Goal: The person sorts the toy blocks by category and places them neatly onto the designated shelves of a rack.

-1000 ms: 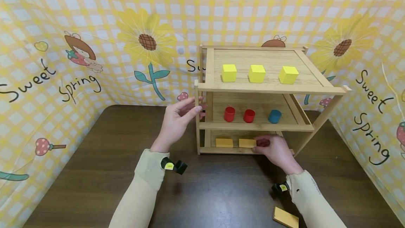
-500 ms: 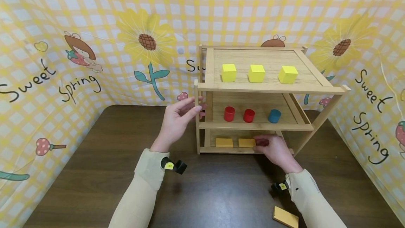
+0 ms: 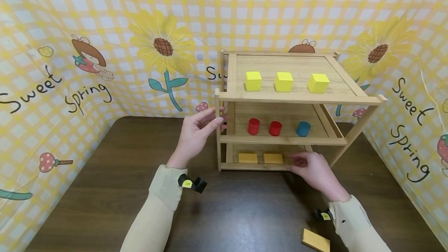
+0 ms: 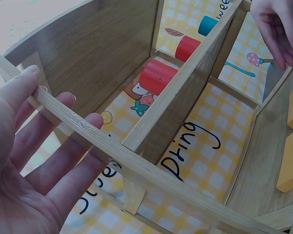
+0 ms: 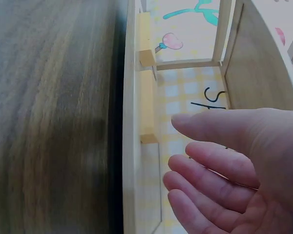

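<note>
My left hand (image 3: 196,135) holds the front left post (image 3: 217,127) of a three-tier wooden shelf (image 3: 283,140). In the left wrist view its thumb (image 4: 24,83) lies on one side of the post and the fingers pass behind. My right hand (image 3: 315,170) is at the bottom tier, holding nothing; the right wrist view shows its fingers (image 5: 200,195) loosely bent. A little left of its fingertips lies a yellow wooden block (image 3: 273,158), with a second yellow block (image 3: 247,158) beside it in a row. Both lie flat near the front rail.
Three yellow cubes (image 3: 283,82) stand on the top tier. The middle tier carries two red cylinders (image 3: 253,126) and a blue cylinder (image 3: 303,128). Another yellow block (image 3: 315,240) lies on the dark table (image 3: 238,209) near the right forearm. Checked cloth (image 3: 115,7) hangs around the table.
My right hand has let go of the right block on the bottom tier and moved slightly right, away from it. The block stays in place. The left hand has not moved.
</note>
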Demonstrator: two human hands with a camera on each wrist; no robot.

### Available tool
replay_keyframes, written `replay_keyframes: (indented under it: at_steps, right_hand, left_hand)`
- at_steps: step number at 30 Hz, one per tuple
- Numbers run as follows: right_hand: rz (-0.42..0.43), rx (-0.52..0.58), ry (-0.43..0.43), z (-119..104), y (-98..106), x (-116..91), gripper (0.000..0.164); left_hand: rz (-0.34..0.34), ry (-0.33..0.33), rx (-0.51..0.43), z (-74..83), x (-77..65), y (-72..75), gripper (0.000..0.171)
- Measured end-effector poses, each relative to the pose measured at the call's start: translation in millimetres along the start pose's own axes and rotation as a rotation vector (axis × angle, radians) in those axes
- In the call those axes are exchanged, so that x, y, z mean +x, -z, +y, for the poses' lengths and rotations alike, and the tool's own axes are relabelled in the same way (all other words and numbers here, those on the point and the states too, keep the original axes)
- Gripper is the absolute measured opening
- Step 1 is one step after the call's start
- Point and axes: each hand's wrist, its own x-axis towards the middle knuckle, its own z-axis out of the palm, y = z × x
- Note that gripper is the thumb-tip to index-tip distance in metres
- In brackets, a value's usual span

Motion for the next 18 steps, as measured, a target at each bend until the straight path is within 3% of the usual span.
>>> replay_keyframes:
  at_steps: [18]
  right_hand:
    - [-0.077,-0.078,-0.048,-4,28,-41,0.038]
  left_hand:
    - [0.004,-0.001,0.008,-0.4,0.0,0.0,0.034]
